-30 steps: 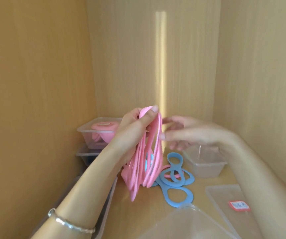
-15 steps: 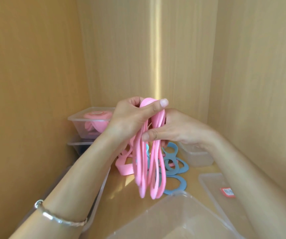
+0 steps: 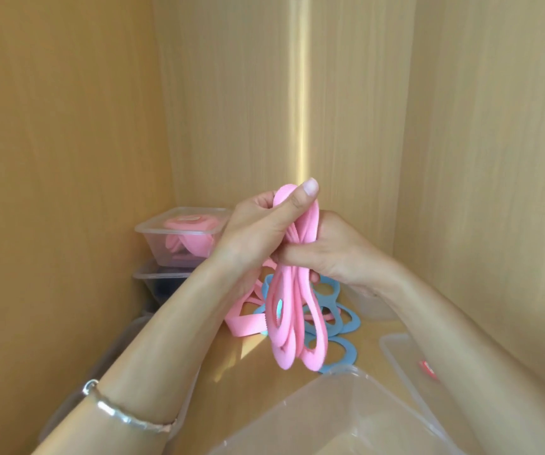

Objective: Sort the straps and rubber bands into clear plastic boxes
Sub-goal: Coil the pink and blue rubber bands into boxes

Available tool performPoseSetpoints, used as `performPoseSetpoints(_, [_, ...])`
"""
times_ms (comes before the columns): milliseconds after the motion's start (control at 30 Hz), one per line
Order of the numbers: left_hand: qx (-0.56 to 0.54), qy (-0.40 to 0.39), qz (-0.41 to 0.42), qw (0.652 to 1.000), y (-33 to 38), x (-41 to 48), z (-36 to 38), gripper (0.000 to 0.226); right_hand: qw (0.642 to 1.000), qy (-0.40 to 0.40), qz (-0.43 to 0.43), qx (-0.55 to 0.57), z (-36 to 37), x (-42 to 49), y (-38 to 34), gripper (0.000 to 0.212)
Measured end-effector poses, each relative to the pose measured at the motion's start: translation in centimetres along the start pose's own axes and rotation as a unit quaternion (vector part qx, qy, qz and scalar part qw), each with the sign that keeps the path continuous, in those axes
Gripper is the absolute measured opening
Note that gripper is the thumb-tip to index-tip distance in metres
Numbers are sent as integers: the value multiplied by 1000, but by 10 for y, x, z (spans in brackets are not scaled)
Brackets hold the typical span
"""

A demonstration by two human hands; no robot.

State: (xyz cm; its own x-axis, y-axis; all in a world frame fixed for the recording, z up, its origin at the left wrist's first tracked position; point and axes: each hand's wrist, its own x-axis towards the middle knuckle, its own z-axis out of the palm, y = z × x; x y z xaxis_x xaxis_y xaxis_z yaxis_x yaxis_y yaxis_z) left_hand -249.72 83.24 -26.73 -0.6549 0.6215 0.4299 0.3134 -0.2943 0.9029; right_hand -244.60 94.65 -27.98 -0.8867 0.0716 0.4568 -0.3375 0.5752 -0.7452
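Left grip [image 3: 258,231] closed around the top of a bunch of pink straps [image 3: 292,313], thumb pressed over the fold, while the right grip [image 3: 333,254] curled round the same bunch just below. Its loops hung free above the counter [image 3: 241,362], over loose blue straps [image 3: 343,323] and another pink strap [image 3: 241,325]. An open clear box [image 3: 346,415] sat nearest the camera. A lidded box [image 3: 179,238] holding pink straps was stacked on a second box [image 3: 163,280] in the left corner. A lid [image 3: 402,359] with a red label lay at right.
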Motion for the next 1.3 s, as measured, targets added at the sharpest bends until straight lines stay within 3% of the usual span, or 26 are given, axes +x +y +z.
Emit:
performPoseSetpoints(100, [18,-31,-5,999,-6,1,-1,79,997,71,-4,23,-5,3,0,12])
performPoseSetpoints(167, [88,-76,-10,993,-12,3,-4,79,993,108,-8,44,-12,2,-2,31])
performPoseSetpoints(267, [200,-125,-7,972,-18,4,-2,67,986,154,-10,62,-18,1,-5,22])
performPoseSetpoints(367, [210,-89,40,973,-15,1,2,32,980,176,-13,93,-16,2,-9,21])
performPoseSetpoints(567, [198,-23,79,977,4,-13,11,57,961,235,1,144,-9,-3,-32,15])
performPoseSetpoints(667, [201,-1,73,977,12,-28,15,63,941,305,7,146,-8,-10,-35,53])
performPoseSetpoints(733, [201,11,68,977,14,-45,20,60,939,336,-23,66,-9,-22,-31,67])
performPoseSetpoints(867, [179,62,27,982,1,-82,33,27,957,264,-58,-105,-8,-61,-32,30])
performPoseSetpoints(933, [149,69,-7,986,-3,-98,42,17,965,217,-48,-140,-12,-78,-33,22])
performPoseSetpoints(1033, [100,80,-52,990,-12,-116,45,21,976,151,-11,-153,-9,-105,-34,32])
performPoseSetpoints(1167, [17,92,-88,992,-15,-129,40,55,994,5,49,-98,0,-134,-28,56])
performPoseSetpoints(1300, [-112,131,-143,975,-14,-138,39,35,987,-88,85,-101,20,-147,-25,84])
